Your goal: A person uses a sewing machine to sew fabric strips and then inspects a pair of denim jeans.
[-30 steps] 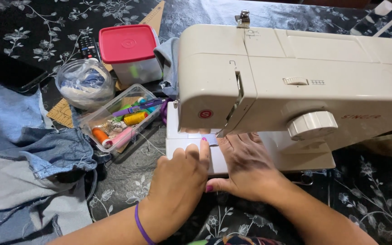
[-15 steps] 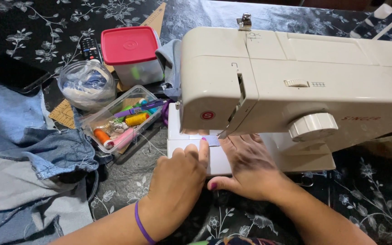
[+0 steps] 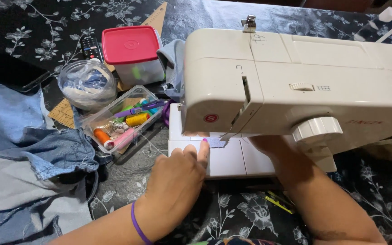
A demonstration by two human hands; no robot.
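Observation:
A cream sewing machine (image 3: 296,86) stands on the flowered cloth. My left hand (image 3: 178,181), with a purple band on the wrist, rests on the machine's flat bed (image 3: 232,159). Its forefinger presses the edge of a small grey-blue fabric piece (image 3: 217,143) lying under the needle area. My right hand (image 3: 275,152) reaches in under the machine's head; only its back and wrist show, and the fingers are hidden.
To the left are a clear box of thread spools (image 3: 121,120), a round clear tub (image 3: 87,84), a red-lidded container (image 3: 132,54), a remote (image 3: 90,47), a dark phone (image 3: 10,72) and a pile of denim (image 3: 28,159). A yellow-green tool (image 3: 277,202) lies in front of the machine.
My right hand has slid further in under the machine's head, so its fingers no longer show. My left hand stays on the bed with its forefinger on the fabric piece.

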